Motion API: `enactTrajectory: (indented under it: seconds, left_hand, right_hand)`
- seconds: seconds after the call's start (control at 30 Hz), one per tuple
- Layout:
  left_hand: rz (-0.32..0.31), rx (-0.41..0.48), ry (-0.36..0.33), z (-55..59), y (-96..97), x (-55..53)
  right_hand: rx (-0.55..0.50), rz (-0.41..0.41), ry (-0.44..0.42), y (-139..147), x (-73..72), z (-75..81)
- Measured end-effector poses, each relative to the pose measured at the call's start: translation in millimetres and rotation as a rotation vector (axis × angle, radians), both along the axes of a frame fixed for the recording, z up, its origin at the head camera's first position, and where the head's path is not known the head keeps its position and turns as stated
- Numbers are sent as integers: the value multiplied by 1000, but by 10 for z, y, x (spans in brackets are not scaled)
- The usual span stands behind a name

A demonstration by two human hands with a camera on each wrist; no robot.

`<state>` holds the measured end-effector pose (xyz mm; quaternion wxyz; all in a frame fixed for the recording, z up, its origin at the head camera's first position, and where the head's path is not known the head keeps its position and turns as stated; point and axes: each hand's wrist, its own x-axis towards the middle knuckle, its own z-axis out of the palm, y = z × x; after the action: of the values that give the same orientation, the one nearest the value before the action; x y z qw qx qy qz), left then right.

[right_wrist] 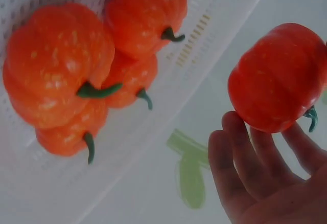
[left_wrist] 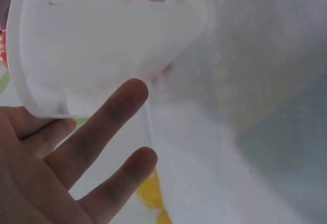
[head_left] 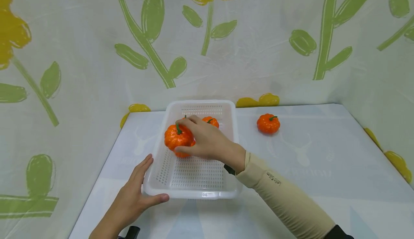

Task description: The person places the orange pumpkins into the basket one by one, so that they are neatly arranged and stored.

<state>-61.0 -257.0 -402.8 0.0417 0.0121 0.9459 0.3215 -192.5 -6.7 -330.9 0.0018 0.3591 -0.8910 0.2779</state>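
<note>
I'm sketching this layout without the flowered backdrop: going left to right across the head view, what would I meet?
The person's bare left hand → the white perforated plastic basket → the round, ribbed, glossy orange pumpkin with a green stem, lying outside the basket.

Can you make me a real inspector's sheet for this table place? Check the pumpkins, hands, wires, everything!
Surface: pale table with a faint deer-head print.
Job's things: white plastic basket with orange pumpkins inside; a lone pumpkin on the table, right of the basket.
Clutter: nothing seen.
Left hand: at the basket's near left corner, fingers spread.
Right hand: holding a pumpkin over the basket.
Cables: nothing seen.
Surroundings: pale backdrop with yellow flowers and green leaves.
</note>
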Motion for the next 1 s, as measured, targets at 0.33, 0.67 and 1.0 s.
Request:
enactTrajectory:
  seconds: [0.33, 0.67, 1.0]
  left_hand:
    - [14, -1, 19, -2, 7, 25]
    - [41, 34, 132, -96, -32, 72]
    - [43, 64, 132, -116, -31, 65]
  right_hand:
    - [149, 60, -24, -232, 143, -178]
    - [295, 108, -81, -359, 220, -315]
    - [377, 122, -70, -401, 222, -411]
